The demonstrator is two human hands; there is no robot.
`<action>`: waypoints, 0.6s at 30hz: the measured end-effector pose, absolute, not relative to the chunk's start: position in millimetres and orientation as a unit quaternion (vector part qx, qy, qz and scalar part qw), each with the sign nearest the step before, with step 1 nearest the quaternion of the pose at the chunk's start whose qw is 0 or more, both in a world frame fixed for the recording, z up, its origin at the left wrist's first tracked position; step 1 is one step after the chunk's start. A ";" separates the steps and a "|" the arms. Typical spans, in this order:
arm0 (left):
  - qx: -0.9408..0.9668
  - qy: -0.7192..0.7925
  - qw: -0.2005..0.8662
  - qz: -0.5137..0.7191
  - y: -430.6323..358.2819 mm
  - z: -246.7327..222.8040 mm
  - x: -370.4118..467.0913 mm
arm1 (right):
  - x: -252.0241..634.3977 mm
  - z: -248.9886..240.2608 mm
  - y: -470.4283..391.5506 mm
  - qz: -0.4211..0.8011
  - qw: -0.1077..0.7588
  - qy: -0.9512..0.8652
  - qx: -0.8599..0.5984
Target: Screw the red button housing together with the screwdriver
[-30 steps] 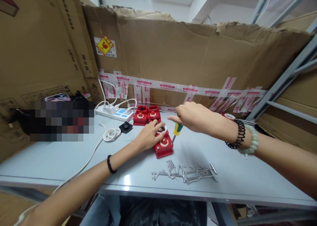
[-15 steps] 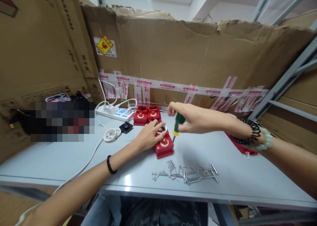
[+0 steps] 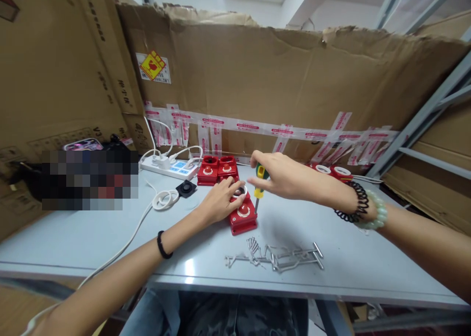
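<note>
— Why is her left hand (image 3: 221, 201) flat on that red box (image 3: 243, 216)?

— To pin it to the table (image 3: 349, 267), I'd say; the fingers press down on its far end, gripping nothing.

— And the right hand (image 3: 279, 176)?

— Clenched round the green-and-yellow screwdriver (image 3: 259, 186), held near upright so the tip meets the box's right edge.

— Where's the box itself?

— Mid-table, just in front of two more red boxes (image 3: 217, 169), with loose screws (image 3: 253, 244) near it.
</note>
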State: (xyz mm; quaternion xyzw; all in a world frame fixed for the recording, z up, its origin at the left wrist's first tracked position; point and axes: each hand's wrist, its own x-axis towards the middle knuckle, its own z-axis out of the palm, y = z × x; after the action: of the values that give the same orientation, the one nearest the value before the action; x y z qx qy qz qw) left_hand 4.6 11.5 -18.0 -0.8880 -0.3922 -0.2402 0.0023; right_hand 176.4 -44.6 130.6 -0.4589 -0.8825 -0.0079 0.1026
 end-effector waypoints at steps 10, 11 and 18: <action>-0.889 -0.385 0.002 -0.247 12.7 -18.5 4.2 | 178.6 130.9 -47.7 0.045 0.115 -0.888 -0.442; -0.889 -0.383 0.003 -0.250 12.9 -18.9 4.2 | 177.8 129.0 -47.6 0.059 0.124 -0.890 -0.434; -0.886 -0.388 0.020 -0.252 13.2 -20.2 4.6 | 173.4 106.3 -40.0 0.153 0.237 -0.866 -0.413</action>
State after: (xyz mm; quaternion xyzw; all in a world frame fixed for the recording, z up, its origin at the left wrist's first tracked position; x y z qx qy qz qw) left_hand 4.6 13.2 -20.2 -0.8862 -0.3884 -0.2519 0.0202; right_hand 173.4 -40.0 106.3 -0.4133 -0.8657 0.1529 0.2372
